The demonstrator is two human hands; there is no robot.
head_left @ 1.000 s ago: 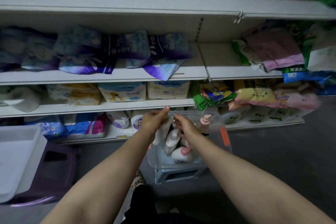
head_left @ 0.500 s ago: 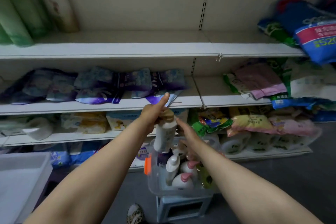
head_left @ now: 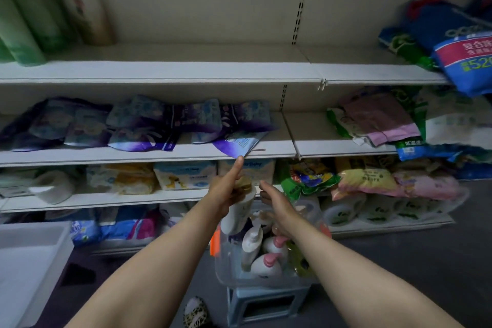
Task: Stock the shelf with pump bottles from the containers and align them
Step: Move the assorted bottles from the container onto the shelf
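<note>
My left hand (head_left: 229,189) grips a white pump bottle (head_left: 237,214) by its gold pump top, thumb pointing up, and holds it above a clear plastic container (head_left: 226,266). Several more pump bottles stand in that container, among them white ones with pink pumps (head_left: 267,263). My right hand (head_left: 275,202) hovers just right of the held bottle with its fingers apart and nothing in it. The upper shelf (head_left: 186,70) is bare in the middle, with green bottles (head_left: 18,32) and a beige bottle (head_left: 85,8) at its left end.
The container rests on a small blue stool (head_left: 266,303). An empty white bin (head_left: 29,263) sits at the lower left. Purple packets (head_left: 138,125) fill the second shelf, and blue bags (head_left: 463,42) lean at the top right. Lower shelves hold packs and paper rolls.
My left hand has lifted the white bottle out of the container and raised it. The view has tilted upward, bringing the upper shelf into sight. My right hand has come up beside the bottle.
</note>
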